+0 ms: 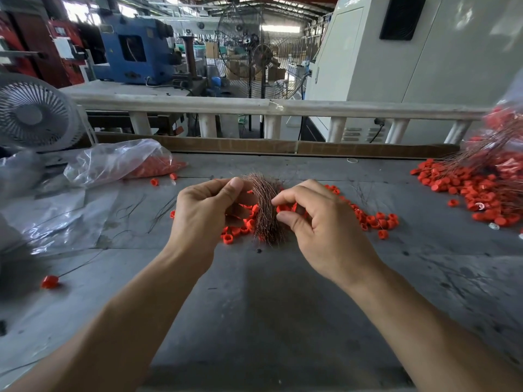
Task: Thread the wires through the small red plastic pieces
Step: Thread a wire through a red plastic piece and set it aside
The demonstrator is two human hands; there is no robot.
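Pinching a red piece [283, 208] in your right hand [319, 227], your left hand [205, 210] grips the wire bundle [264, 205] — loose pieces [376, 220] litter the surface [283, 292] around them. Finished threaded ones [478, 182] heap far right — plenty seems left.

Left hand [208, 206] curled, fingertips hidden behind wire bundle [266, 206]; whether it holds anything cannot be told. Red pieces [285, 208] partly masked under right hand [319, 222]. Far right of grip, bagged red heap [506, 128] blurred, cut by frame edge.
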